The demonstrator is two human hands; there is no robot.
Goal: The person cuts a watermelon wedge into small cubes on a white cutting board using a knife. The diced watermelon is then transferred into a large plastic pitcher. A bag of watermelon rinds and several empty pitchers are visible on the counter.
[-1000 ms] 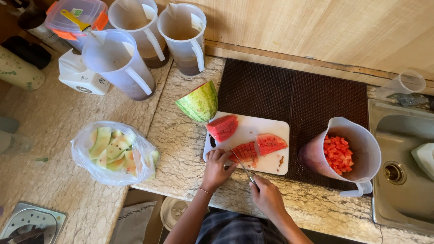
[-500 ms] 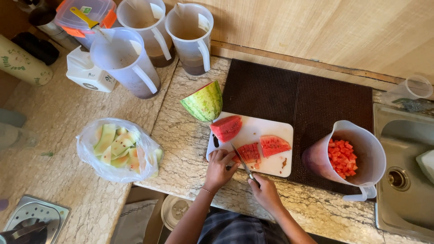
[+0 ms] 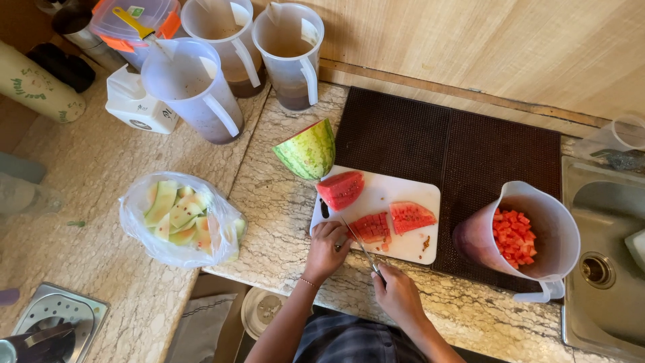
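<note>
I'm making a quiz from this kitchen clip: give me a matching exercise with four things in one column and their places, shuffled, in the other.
Things
1. knife
2. watermelon cubes
3. rind strips
4. scored watermelon piece

Places
A. in a clear plastic bag on the counter
B. on the white cutting board, beside the left hand
C. in the right hand
D. inside the translucent jug near the sink

Pairs: 1-C, 2-D, 3-A, 4-B

Marble counter [image 3: 101, 202], wooden wall [image 3: 470, 47]
</note>
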